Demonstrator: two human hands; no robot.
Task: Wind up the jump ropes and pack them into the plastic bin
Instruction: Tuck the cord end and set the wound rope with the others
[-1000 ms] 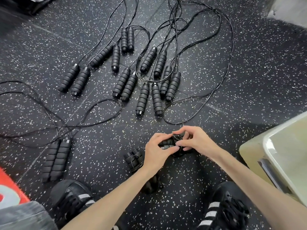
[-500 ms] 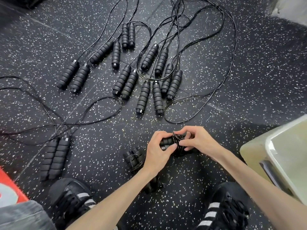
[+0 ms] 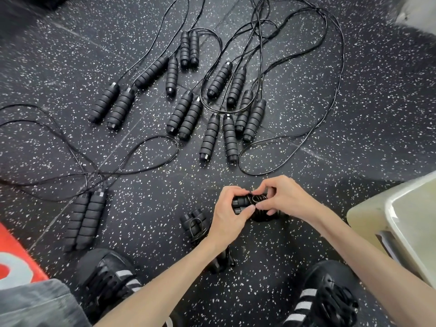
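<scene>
Near centre, above floor (image 3: 354, 114): wound jump rope (image 3: 253, 204) gripped by left hand (image 3: 232, 214), cord end pinched by right hand (image 3: 286, 199) | cord thin, springy, likely to uncoil; foam handles light, grippy: hold across coils | plastic bin (image 3: 368, 215) near right | unwound ropes (image 3: 212, 109) far.

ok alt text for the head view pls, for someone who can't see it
Both hands, left hand and right hand, grip a wound jump rope low over a speckled black floor. Many unwound ropes lie beyond, a wound one sits nearby, and a plastic bin stands at right.
</scene>
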